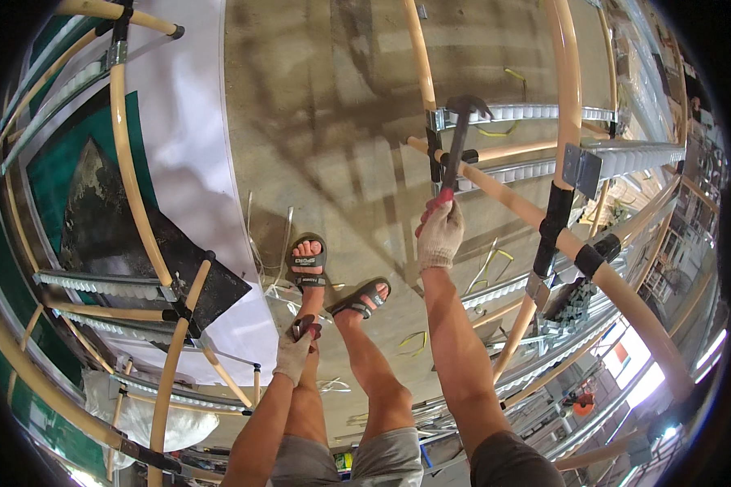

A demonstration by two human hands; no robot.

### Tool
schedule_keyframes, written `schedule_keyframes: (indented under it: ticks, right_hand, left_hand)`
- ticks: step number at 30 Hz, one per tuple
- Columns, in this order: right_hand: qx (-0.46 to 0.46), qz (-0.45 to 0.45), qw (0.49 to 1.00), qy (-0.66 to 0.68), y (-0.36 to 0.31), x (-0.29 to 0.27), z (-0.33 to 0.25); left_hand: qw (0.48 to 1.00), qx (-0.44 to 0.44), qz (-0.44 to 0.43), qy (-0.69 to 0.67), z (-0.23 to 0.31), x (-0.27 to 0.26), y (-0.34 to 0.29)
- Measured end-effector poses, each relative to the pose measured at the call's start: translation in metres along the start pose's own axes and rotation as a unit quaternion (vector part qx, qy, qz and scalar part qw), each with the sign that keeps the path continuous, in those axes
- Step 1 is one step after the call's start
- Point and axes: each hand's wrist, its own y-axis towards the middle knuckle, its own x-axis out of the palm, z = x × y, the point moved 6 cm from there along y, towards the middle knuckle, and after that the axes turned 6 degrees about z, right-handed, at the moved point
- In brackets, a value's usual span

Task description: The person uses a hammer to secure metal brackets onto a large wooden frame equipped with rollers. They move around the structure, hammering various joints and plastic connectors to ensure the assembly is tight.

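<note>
My right hand (441, 233), in a whitish knit glove with red on the fingers, is closed around the handle of a claw hammer (460, 142). The hammer points away from me, its dark head (469, 105) over or against the end of a metal roller track (536, 113) on the pipe rack; I cannot tell whether they touch. Lower and to the left, my left hand (293, 354), gloved the same way, is closed on a small dark object (303, 328). Its kind does not show. That hand is in front of my leg, away from the rack.
Beige pipe racks with black joints stand on both sides, including a thick upright (566, 97) at right. A white sheet (191, 122) and dark panel (138, 219) lie left. Yellow straps (414, 343) and loose strips are on the concrete floor (317, 97) around my sandals (308, 258).
</note>
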Motion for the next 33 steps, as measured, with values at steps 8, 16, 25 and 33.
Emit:
schedule_keyframes:
  ticks: [8, 16, 25, 33]
  right_hand:
    - [-0.172, 0.157, 0.972, -0.027, 0.022, 0.007, 0.032]
    - [-0.117, 0.089, 0.959, -0.244, 0.019, -0.001, 0.038]
    - [-0.152, 0.093, 0.955, -0.238, 0.035, 0.009, 0.050]
    - [-0.142, 0.095, 0.985, 0.037, 0.016, 0.002, 0.011]
  left_hand:
    - [0.999, -0.001, 0.028, -0.027, 0.025, -0.010, 0.014]
    - [0.998, 0.024, 0.013, -0.055, 0.004, -0.015, 0.025]
    - [0.998, 0.032, 0.029, -0.041, 0.001, -0.024, 0.027]
    - [0.998, 0.037, 0.026, -0.049, 0.006, -0.031, 0.024]
